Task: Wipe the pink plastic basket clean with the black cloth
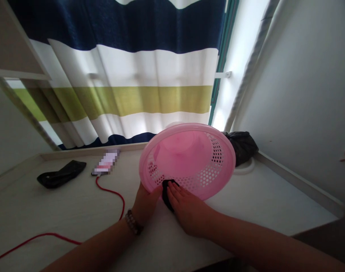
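- The pink basket (186,162) lies tilted just beyond both sets of fingers, mouth facing the wearer: smooth, shiny plastic, round, with a broad rim and honeycomb-like holes in its wall.
- The left hand (144,206) is clamped on the near left rim, thumb over the lip, other fingers hidden behind it; a beaded bracelet (132,222) circles the wrist below.
- The right hand (186,209) has its fingers together, laid over a soft, dark black cloth (167,198) against the near rim; the thumb is hidden, so I cannot tell whether it pinches.
- Left of the left fingers run a thin red cable (50,234), a blurred-out phone (106,161) and, farther off, a long, creased black pouch (60,175).
- Beyond the right fingers, behind the basket, sit a crumpled, glossy black bag (243,145) and a curved white piece (246,168).
- Pale tabletop (76,207) gives the left fingers room toward the cable; right of the right fingers, more surface reaches a raised border (297,181).
- Well past the fingertips, a striped fabric curtain (149,98) hangs in folds behind the far edge.
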`<move>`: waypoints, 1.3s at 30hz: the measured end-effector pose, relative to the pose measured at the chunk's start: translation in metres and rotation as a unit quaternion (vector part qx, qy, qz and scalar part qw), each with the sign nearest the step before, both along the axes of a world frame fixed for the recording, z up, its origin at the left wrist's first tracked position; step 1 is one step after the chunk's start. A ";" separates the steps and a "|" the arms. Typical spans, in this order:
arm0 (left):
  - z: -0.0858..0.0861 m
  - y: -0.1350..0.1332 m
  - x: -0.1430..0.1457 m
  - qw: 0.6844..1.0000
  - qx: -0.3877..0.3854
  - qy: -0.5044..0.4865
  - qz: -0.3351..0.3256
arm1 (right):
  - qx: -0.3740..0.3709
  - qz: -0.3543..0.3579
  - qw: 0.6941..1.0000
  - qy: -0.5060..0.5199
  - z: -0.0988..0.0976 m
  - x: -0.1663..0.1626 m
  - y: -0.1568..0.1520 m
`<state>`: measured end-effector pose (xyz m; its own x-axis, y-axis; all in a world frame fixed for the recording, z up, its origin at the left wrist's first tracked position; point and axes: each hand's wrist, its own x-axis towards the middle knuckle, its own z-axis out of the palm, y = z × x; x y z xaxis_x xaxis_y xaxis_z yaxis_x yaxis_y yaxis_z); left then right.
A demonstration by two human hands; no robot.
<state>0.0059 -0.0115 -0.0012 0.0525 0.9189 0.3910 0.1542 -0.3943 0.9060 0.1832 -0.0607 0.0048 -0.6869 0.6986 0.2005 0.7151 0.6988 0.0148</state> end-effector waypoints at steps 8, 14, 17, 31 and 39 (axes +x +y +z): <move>-0.006 0.002 -0.005 1.000 -0.017 -0.006 0.017 | 0.002 -0.051 0.999 -0.014 -0.006 0.025 -0.017; -0.006 0.004 -0.007 1.000 0.000 0.003 0.003 | 0.028 -0.105 0.989 -0.100 0.004 0.059 -0.024; -0.005 0.003 -0.006 1.000 0.002 0.009 0.004 | 0.042 -0.110 0.986 -0.115 0.005 0.062 -0.021; -0.008 0.004 -0.007 1.000 0.003 0.008 0.015 | 0.066 -0.028 0.996 -0.052 -0.009 0.021 -0.005; -0.003 0.003 -0.007 1.000 0.006 0.005 0.007 | 0.090 -0.083 0.989 -0.077 -0.016 0.045 -0.004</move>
<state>-0.0008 -0.0089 -0.0040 0.0444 0.9147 0.4017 0.1683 -0.4032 0.8995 0.2283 -0.0650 -0.0110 -0.5972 0.7669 0.2348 0.7998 0.5476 0.2459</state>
